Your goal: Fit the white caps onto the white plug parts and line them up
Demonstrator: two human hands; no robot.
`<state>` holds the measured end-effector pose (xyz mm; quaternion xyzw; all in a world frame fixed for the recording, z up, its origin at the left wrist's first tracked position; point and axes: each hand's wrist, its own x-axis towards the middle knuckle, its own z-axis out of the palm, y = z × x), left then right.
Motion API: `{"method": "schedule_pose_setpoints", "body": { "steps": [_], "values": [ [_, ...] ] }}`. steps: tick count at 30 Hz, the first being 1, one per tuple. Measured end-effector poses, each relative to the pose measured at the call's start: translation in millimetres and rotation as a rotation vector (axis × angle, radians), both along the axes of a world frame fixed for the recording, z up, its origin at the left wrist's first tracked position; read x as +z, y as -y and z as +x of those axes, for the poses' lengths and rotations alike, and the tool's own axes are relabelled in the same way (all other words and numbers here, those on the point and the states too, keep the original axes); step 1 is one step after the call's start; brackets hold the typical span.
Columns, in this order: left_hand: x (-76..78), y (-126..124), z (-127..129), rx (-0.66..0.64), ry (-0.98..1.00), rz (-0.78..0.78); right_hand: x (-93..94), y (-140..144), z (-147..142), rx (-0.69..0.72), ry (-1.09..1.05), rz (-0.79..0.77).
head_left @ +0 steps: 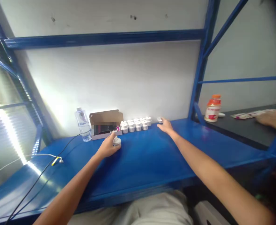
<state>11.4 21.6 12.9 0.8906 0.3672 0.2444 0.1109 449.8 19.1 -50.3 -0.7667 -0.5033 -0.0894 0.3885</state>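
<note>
My left hand is closed round a white plug adapter, a short round piece with small dark holes in its top, held just above the blue table. Farther right, near the wall, my right hand has its fingers closed on another white round piece, seemingly of the same kind; the fingers partly hide it. Between the hands, several white adapters stand in close rows against the wall. Left of these rows sits an open cardboard box with dark contents.
A clear water bottle stands left of the box. Cables cross the left of the blue table. Blue frame posts flank it. On a dark table at right are an orange-capped bottle and another person's hand.
</note>
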Motion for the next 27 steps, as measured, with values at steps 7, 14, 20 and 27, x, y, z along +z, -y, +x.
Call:
{"method": "schedule_pose_setpoints", "body": {
  "steps": [7, 14, 20, 27],
  "values": [
    [0.1, 0.0, -0.7, -0.037, -0.013, -0.004, 1.3, -4.3, -2.8, -0.037, -0.046, 0.065],
    [1.9, 0.7, -0.6, -0.053, -0.022, 0.01, -3.9, -3.0, -5.2, 0.065, -0.024, -0.03],
    [3.8, 2.5, -0.9, -0.048, -0.048, 0.002, 1.3, -3.4, -13.8, 0.069, -0.005, -0.053],
    [1.8, 1.2, 0.1, -0.023, -0.049, 0.01, 4.7, 0.9, -25.0, 0.115, 0.028, -0.091]
  ]
}}
